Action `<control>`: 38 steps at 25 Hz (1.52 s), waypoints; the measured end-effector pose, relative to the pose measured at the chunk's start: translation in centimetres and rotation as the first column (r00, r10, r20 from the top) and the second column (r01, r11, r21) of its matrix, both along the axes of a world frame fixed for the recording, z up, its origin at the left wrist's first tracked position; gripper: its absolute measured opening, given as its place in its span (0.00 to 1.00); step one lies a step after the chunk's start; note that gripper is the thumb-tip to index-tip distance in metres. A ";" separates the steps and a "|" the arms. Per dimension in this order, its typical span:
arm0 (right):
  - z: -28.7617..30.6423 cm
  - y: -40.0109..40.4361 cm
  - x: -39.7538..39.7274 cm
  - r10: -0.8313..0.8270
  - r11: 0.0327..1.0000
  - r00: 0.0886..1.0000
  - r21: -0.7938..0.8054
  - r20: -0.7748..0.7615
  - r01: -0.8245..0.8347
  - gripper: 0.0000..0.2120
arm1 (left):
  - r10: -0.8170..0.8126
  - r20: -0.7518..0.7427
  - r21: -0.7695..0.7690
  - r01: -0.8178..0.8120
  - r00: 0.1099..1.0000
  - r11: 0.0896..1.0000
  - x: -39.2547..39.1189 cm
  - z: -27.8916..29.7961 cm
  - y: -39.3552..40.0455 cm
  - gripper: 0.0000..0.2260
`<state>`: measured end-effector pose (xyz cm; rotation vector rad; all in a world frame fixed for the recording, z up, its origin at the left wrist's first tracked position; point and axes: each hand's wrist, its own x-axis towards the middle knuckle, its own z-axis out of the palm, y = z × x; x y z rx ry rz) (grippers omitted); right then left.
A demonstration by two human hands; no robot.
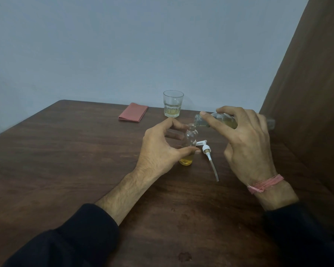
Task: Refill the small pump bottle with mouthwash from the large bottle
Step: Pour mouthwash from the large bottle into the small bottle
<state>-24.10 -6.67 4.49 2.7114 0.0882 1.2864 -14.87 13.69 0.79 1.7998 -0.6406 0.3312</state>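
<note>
- Head view, looking down on a dark brown wooden table point(66, 151) set against a pale blue-grey wall point(123, 45).
- Left hand point(160, 149) curls around the small pump bottle point(189, 145), thumb on its near side and fingers round the far side, keeping it upright on the table.
- That small clear bottle has its neck uncapped, and a shallow layer of yellow mouthwash point(185, 161) sits at its bottom.
- Right hand point(245, 143) grips the large bottle point(216, 121) from above, fingers wrapped over its clear body.
- The large bottle is tipped almost level, its mouth just over the small bottle's open neck; whether the two rims touch cannot be told. Pale yellow liquid shows inside it.
- A white pump head point(205, 148) with its long dip tube lies flat on the table just right of the small bottle, between the two hands.
- A glass tumbler point(173, 104) stands further back, near the table's far edge, with a little yellowish liquid in it.
- A folded pink cloth point(133, 112) lies to the left of the tumbler, apart from it.
- A pink thread band point(264, 184) circles the right wrist; both forearms come out of dark sleeves point(66, 237).
- A brown wooden panel point(307, 74) rises at the right side.
</note>
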 end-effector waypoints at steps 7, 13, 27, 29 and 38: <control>0.1 0.1 -0.1 -0.003 1.000 1.000 0.000 -0.004 0.003 0.46 | 0.002 -0.005 0.003 -0.002 1.000 1.000 0.0 0.0 0.0 0.26; 0.0 0.1 -0.1 -0.006 1.000 1.000 0.005 -0.005 0.006 0.46 | 0.005 -0.001 0.005 -0.005 1.000 1.000 -0.1 0.0 0.0 0.26; 0.1 0.1 -0.1 -0.001 1.000 1.000 0.002 -0.006 0.001 0.45 | 0.007 0.020 0.012 -0.008 1.000 1.000 0.1 0.0 0.0 0.26; 0.1 0.1 -0.2 -0.004 1.000 1.000 0.001 -0.005 0.004 0.46 | 0.006 0.025 0.010 -0.006 1.000 1.000 0.1 0.0 0.0 0.26; 0.1 0.1 -0.2 0.000 1.000 1.000 0.000 -0.001 0.000 0.45 | 0.007 0.031 0.008 -0.007 1.000 1.000 0.1 -0.1 0.1 0.26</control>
